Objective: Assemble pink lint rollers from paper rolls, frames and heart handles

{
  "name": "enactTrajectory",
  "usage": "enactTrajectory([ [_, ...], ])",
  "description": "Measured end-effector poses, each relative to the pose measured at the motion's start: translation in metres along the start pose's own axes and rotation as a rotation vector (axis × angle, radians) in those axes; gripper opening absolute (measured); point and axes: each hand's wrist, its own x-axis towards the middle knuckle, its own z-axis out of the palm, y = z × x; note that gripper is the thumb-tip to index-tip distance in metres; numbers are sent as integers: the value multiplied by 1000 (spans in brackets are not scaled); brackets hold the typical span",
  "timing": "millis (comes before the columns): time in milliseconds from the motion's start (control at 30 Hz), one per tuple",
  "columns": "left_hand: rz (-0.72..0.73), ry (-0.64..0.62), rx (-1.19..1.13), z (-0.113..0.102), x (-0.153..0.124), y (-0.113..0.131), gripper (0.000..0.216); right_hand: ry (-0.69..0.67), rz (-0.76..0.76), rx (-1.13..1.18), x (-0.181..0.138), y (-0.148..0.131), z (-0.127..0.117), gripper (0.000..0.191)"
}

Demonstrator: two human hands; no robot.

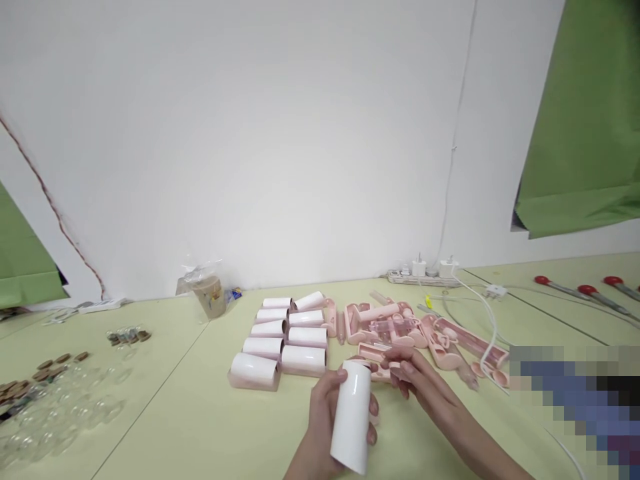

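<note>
Near the front of the table, my left hand (324, 407) is wrapped round a white cylinder (352, 417), which stands slightly tilted. Just to its right, my right hand (417, 377) has its fingers drawn together beside the cylinder's top, over the pink plastic parts. A small pinkish piece seems to sit at those fingertips, but its kind is unclear. Left of the hands lie two columns of similar white cylinders (304, 360) with pinkish undersides. A heap of pink plastic parts (385, 323), some trough-shaped and some see-through, spreads behind and to the right.
Clear glass-like pieces (60, 413) and cork-brown discs (47, 373) lie at the left. A bagged cup (210, 297) stands near the wall. At the back right is a power strip (417, 277) with white cables (485, 307). Red-ended tools (593, 291) lie far right.
</note>
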Motion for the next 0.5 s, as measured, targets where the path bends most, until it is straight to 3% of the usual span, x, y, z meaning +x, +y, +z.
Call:
enactTrajectory([
  [100, 36, 47, -10, 3, -2, 1, 41, -18, -62, -74, -1, 0, -1, 24],
  [200, 33, 120, -34, 5, 0, 2, 46, -49, -247, -177, -7, 0, 1, 17],
  [300, -7, 176, -90, 6, 3, 2, 54, -117, -512, -319, -15, -3, 7, 18],
  [500, -92, 225, -279, 8, 4, -7, 44, -235, -1157, -584, -17, -29, 21, 15],
])
